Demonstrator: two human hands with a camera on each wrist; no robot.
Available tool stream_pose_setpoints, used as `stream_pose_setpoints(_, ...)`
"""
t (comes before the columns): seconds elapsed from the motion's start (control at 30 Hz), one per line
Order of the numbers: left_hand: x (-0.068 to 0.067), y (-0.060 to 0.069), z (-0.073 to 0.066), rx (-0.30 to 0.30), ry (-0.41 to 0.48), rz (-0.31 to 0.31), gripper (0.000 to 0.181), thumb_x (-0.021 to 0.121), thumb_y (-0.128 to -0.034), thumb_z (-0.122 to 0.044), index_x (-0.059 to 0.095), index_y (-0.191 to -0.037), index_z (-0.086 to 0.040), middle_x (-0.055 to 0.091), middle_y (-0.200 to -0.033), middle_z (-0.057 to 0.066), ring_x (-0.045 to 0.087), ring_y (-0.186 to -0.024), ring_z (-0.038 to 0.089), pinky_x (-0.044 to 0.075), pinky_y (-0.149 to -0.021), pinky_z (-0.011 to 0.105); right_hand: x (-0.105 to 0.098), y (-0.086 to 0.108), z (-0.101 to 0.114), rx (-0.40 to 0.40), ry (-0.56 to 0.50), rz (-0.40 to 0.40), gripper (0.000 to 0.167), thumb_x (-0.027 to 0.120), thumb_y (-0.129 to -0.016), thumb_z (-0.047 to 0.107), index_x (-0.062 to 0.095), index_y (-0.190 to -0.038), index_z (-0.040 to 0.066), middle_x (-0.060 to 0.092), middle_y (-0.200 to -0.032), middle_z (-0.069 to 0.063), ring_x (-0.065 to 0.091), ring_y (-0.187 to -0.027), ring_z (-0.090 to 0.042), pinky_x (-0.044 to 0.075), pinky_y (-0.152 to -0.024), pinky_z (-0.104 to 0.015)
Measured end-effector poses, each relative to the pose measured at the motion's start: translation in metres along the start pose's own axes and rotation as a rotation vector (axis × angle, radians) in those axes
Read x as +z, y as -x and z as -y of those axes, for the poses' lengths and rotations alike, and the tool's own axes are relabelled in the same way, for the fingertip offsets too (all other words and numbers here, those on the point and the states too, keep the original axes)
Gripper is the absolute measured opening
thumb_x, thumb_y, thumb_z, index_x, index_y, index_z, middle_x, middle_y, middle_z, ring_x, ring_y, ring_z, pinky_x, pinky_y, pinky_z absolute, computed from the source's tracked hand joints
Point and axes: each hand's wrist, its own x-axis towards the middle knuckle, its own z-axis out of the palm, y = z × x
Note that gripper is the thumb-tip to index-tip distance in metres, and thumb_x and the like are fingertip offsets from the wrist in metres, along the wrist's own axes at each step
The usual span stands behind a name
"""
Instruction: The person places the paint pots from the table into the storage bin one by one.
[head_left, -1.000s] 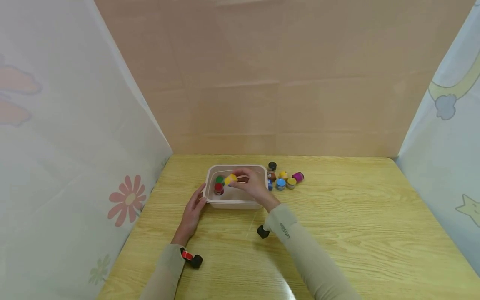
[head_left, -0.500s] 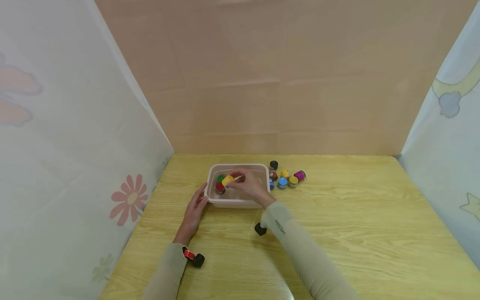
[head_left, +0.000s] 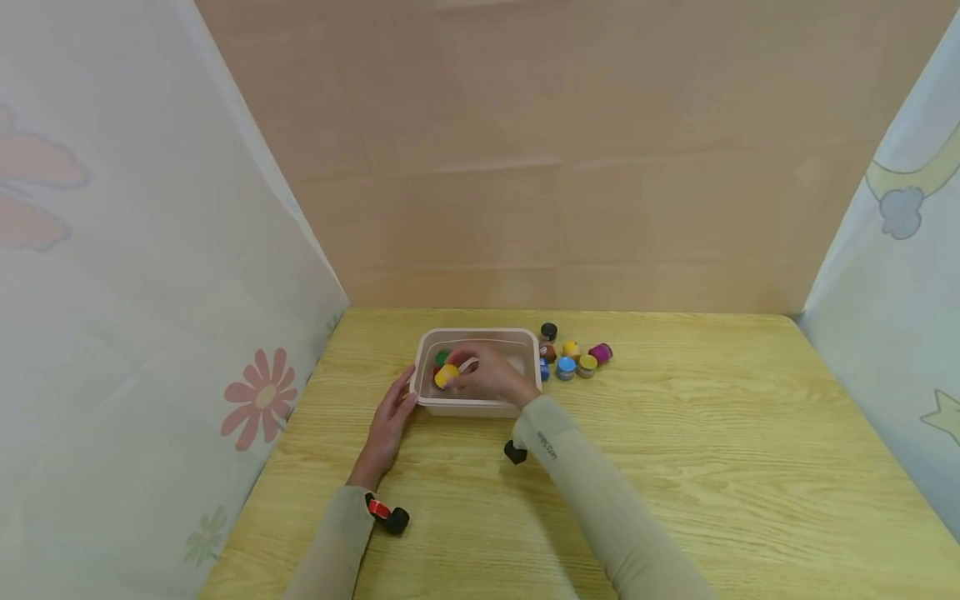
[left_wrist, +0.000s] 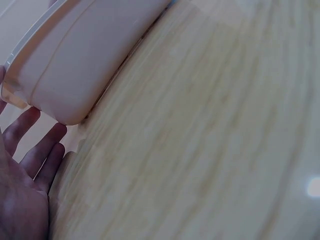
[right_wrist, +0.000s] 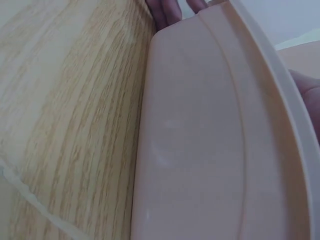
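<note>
In the head view, a pale pink plastic container (head_left: pixel 472 409) stands on the table. My left hand (head_left: pixel 386 427) rests against its left side; in the left wrist view, that hand's (left_wrist: pixel 22 192) extended fingertips touch the container wall (left_wrist: pixel 95 55). My right hand (head_left: pixel 491 372) is inside the container, pinching a yellow jar (head_left: pixel 446 376) between thumb and fingers. The yellow jar partly covers a red jar (head_left: pixel 437 372), and a green jar (head_left: pixel 441 357) is just behind. In the right wrist view, the container wall (right_wrist: pixel 195 130) hides most of my right hand (right_wrist: pixel 312 102).
Right of the container stand small jars: black (head_left: pixel 549 332), brown (head_left: pixel 548 353), dark blue (head_left: pixel 544 369), light blue (head_left: pixel 566 367) and several others, including a purple one (head_left: pixel 601 354) lying tilted. Wood-grain table (head_left: pixel 712 433) extends right; a flowered sheet (head_left: pixel 150 333) hangs left.
My right hand has moved left and lower into the container with the yellow jar, which now overlaps the red jar. My left hand has stayed against the container.
</note>
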Motion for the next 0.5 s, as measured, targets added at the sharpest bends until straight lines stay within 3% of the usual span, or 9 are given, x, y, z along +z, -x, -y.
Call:
stream_pose_setpoints(0.3,-0.002,-0.001,0.004,0.013,-0.001,-0.001,0.053,0.049,-0.1110,-0.033,0.036,-0.162,-0.031,0.039,-0.164,0.007,0.044,-0.145,0.029,0.040,-0.103,0.014,0.008,-0.008,-0.001,-0.044,0.081,0.044,0.031,0.085,-0.086,0.008,0.072,-0.114,0.005,0.069,-0.112,-0.011,0.068,-0.104,-0.025,0.058,-0.090,-0.033)
stream_pose_setpoints(0.5,-0.002,-0.001,0.005,0.018,0.002,0.001,0.053,0.049,-0.1111,-0.032,0.036,-0.162,-0.029,0.042,-0.162,0.010,0.045,-0.144,0.030,0.041,-0.103,0.014,0.013,-0.011,-0.002,-0.030,0.120,0.091,0.029,0.085,-0.086,0.010,0.073,-0.113,0.008,0.070,-0.113,-0.008,0.067,-0.107,-0.025,0.058,-0.090,-0.034)
